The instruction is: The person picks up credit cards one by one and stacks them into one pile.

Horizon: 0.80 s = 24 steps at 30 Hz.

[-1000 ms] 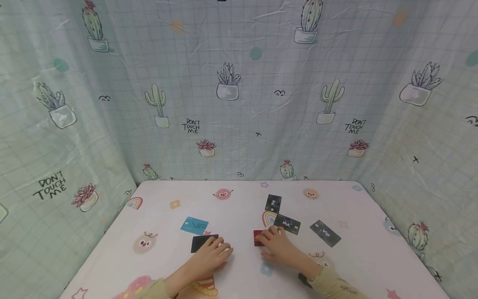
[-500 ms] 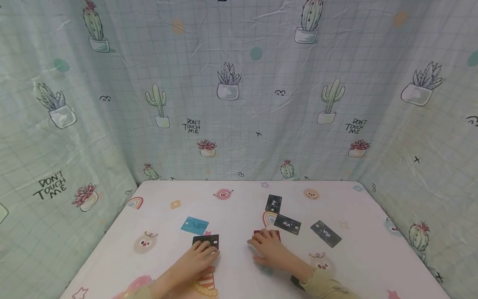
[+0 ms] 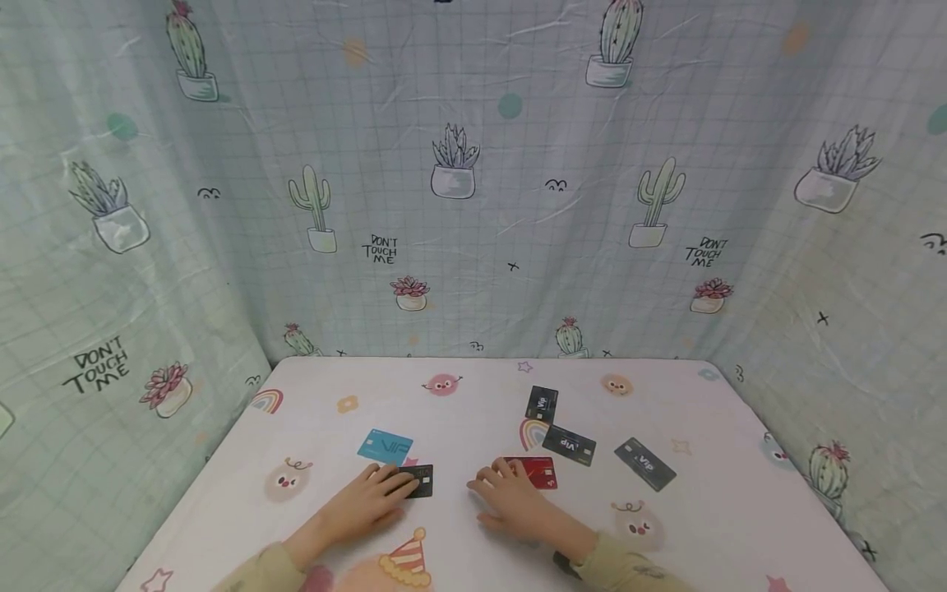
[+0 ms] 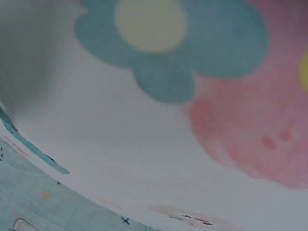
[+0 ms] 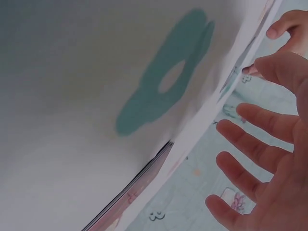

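Observation:
In the head view my left hand (image 3: 366,503) lies over the left part of a black card (image 3: 424,485), with its fingers loosely extended. The card's chip end shows to the right of the fingertips. My right hand (image 3: 512,503) is at the left end of a red card (image 3: 542,472), covering that corner with its fingers relaxed. The right wrist view shows the right hand (image 5: 269,163) with fingers spread and nothing between them, and the edge of a red card stack (image 5: 137,190) on the table. Fingers of the left hand (image 5: 291,38) appear beyond it.
A blue VIP card (image 3: 385,446) lies just behind the black card; its edge shows at left in the left wrist view. Black VIP cards lie at the back (image 3: 542,404), middle (image 3: 569,445) and right (image 3: 645,464). A patterned cloth (image 3: 473,271) hangs behind the table.
Both hands have moved left. The left hand has uncovered the right end of the black card; the right hand has uncovered most of the red card. The cards stay in place.

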Each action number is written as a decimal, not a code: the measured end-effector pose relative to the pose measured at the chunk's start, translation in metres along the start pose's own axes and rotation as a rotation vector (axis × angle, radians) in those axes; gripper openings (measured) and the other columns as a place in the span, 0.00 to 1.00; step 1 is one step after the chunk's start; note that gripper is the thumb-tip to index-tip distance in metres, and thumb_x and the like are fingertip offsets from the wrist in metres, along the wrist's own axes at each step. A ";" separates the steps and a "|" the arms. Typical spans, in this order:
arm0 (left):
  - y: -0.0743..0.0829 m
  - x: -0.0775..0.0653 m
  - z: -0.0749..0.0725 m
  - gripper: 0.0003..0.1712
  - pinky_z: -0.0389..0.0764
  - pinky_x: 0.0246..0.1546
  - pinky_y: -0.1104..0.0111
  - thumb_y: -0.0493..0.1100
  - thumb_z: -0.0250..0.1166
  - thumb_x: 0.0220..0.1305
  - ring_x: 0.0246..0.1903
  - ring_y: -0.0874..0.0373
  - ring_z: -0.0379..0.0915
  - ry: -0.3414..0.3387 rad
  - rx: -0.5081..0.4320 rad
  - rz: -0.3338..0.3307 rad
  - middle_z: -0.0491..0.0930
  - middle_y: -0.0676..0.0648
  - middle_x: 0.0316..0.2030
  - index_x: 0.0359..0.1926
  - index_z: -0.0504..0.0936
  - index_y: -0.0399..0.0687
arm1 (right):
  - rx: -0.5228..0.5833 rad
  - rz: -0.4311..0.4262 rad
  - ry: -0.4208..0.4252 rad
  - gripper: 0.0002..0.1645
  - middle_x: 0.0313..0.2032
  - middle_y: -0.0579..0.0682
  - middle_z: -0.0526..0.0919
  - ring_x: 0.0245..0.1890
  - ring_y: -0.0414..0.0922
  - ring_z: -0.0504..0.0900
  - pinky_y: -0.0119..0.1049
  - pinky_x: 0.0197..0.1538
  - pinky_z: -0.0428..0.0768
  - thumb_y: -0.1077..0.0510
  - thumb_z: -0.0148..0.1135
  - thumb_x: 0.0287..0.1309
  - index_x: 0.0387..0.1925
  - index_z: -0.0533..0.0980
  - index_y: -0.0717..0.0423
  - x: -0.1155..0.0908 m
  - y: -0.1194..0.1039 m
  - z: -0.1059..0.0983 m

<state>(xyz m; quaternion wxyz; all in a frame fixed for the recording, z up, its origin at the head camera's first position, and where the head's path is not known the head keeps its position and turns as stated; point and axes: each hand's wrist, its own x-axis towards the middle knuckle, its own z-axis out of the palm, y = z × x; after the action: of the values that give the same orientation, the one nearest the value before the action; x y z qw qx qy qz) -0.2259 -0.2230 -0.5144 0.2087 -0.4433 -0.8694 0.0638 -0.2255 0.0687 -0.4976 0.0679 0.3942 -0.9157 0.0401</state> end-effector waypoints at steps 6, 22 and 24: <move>-0.010 -0.001 0.004 0.26 0.70 0.49 0.55 0.53 0.56 0.60 0.52 0.50 0.69 -0.092 -0.025 -0.049 0.73 0.50 0.54 0.57 0.71 0.51 | -0.001 -0.009 -0.017 0.27 0.47 0.41 0.74 0.48 0.42 0.66 0.47 0.52 0.66 0.42 0.58 0.51 0.53 0.69 0.43 0.009 -0.008 0.001; -0.023 -0.005 0.010 0.33 0.70 0.49 0.53 0.62 0.52 0.58 0.52 0.49 0.68 -0.130 -0.019 -0.094 0.73 0.48 0.53 0.58 0.69 0.48 | -0.090 -0.029 0.000 0.28 0.49 0.42 0.74 0.48 0.42 0.68 0.44 0.52 0.68 0.39 0.57 0.51 0.53 0.69 0.43 0.039 -0.020 0.005; -0.024 -0.005 0.011 0.33 0.69 0.50 0.52 0.62 0.51 0.59 0.52 0.47 0.68 -0.144 -0.022 -0.109 0.73 0.48 0.53 0.58 0.69 0.47 | -0.098 -0.020 -0.005 0.29 0.49 0.42 0.74 0.48 0.42 0.68 0.44 0.52 0.68 0.39 0.57 0.51 0.53 0.69 0.44 0.042 -0.021 0.006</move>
<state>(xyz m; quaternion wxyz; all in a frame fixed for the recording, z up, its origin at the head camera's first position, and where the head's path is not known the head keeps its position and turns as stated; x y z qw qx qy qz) -0.2457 -0.2404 -0.5187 0.1439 -0.3917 -0.9057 0.0746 -0.2395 0.0232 -0.4964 0.0850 0.3994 -0.9128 -0.0064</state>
